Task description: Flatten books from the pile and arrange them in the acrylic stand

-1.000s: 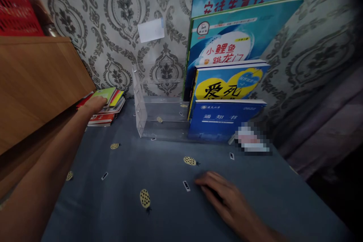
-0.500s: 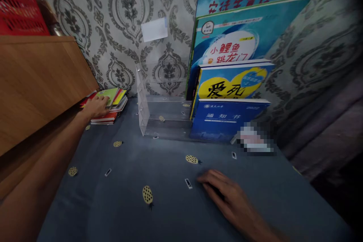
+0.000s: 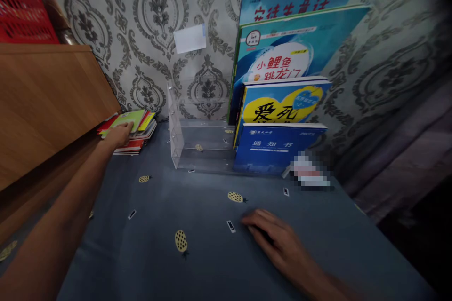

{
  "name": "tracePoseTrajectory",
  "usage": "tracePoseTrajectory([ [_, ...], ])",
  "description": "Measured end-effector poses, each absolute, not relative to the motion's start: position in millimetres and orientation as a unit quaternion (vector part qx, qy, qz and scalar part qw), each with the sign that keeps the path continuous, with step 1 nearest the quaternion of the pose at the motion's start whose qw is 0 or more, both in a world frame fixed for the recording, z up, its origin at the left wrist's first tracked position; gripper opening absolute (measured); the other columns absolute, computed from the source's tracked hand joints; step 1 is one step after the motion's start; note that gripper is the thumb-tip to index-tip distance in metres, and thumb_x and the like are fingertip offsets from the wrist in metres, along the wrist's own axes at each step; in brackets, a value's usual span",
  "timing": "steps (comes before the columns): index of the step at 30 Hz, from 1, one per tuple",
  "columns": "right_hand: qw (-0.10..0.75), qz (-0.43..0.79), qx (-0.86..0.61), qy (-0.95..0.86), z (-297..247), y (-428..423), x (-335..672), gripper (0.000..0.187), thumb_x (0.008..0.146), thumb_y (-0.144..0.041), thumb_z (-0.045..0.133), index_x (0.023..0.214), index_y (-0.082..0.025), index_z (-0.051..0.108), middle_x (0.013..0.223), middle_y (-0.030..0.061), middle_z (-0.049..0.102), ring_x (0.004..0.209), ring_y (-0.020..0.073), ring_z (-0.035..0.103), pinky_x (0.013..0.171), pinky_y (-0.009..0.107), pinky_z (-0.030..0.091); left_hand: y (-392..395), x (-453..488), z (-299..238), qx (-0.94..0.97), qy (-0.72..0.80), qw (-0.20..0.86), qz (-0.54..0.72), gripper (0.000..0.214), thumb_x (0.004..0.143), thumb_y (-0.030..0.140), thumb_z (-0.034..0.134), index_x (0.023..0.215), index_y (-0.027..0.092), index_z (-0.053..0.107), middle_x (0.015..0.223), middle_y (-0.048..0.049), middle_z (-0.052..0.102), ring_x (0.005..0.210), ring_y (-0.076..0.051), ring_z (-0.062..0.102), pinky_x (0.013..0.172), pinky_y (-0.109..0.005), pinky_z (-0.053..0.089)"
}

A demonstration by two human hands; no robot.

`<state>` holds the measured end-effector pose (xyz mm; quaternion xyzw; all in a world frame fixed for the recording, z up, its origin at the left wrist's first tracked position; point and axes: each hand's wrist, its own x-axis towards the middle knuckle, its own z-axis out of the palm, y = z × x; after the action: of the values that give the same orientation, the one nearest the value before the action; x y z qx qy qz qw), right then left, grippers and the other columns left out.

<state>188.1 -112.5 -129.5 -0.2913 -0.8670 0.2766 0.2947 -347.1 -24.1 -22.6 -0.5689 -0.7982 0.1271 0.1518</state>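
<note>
My left hand (image 3: 122, 135) is lying left of the clear rack (image 3: 175, 143), touching a booklet stack (image 3: 144, 137); whether it is gripping, I cannot tell. My right hand (image 3: 271, 235) is resting in front of the rack, loosely curled, holding nothing. The bench (image 3: 158, 254) is supporting the rack, whose right side is holding upright books (image 3: 278, 148). With the stack, I should be pinching firmly and keeping edges together, lest the green booklet (image 3: 130, 116) on top slip.

Red slotted basket (image 3: 26, 14) atop a wooden cabinet (image 3: 49, 103), grey patterned wallpaper (image 3: 157, 7), dim curtain (image 3: 391, 155) at right
</note>
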Motion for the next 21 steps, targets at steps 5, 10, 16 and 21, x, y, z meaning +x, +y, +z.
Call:
tracePoseTrajectory([
  [5,0.296,0.271,-0.292,-0.868,-129.7,-112.4,187.7,0.025,0.099,-0.021,0.043,0.098,-0.023,0.067,0.088,0.0063,0.07,0.084,0.0195,0.068,0.078,0.034,0.057,-23.6,-344.5,-19.6,-0.566,-0.799,0.15,0.139,0.053,0.092,0.017,0.043,0.144,0.014,0.042,0.142,-0.0213,0.055,0.12,-0.033,0.061,0.093,-0.041,0.049],
  [10,0.296,0.269,-0.291,-0.869,-128.8,-113.3,188.2,0.024,0.099,-0.018,0.043,0.098,-0.023,0.066,0.089,0.0058,0.07,0.085,0.0192,0.068,0.08,0.035,0.056,-26.5,-340.8,-16.9,-0.555,-0.803,0.156,0.149,0.039,0.093,0.014,0.038,0.128,0.009,0.054,0.124,-0.0234,0.066,0.112,-0.033,0.065,0.088,-0.041,0.051],
  [16,0.3,0.271,-0.283,-0.87,-129.7,-113.5,188.1,0.024,0.099,-0.019,0.043,0.097,-0.022,0.066,0.089,0.0061,0.069,0.084,0.019,0.068,0.075,0.032,0.055,-38.9,-338.3,-12.7,-0.542,-0.81,0.173,0.144,0.034,0.092,0.014,0.039,0.117,0.011,0.062,0.119,-0.0229,0.068,0.111,-0.033,0.066,0.086,-0.039,0.052],
  [21,0.291,0.273,-0.291,-0.869,-129.7,-113.7,187.3,0.025,0.099,-0.021,0.043,0.098,-0.023,0.067,0.09,0.006,0.069,0.085,0.0195,0.068,0.078,0.034,0.055,-46.5,-333.2,-17.1,-0.55,-0.807,0.178,0.123,0.037,0.089,0.014,0.039,0.118,0.008,0.062,0.114,-0.0266,0.069,0.109,-0.037,0.066,0.087,-0.044,0.051],
])
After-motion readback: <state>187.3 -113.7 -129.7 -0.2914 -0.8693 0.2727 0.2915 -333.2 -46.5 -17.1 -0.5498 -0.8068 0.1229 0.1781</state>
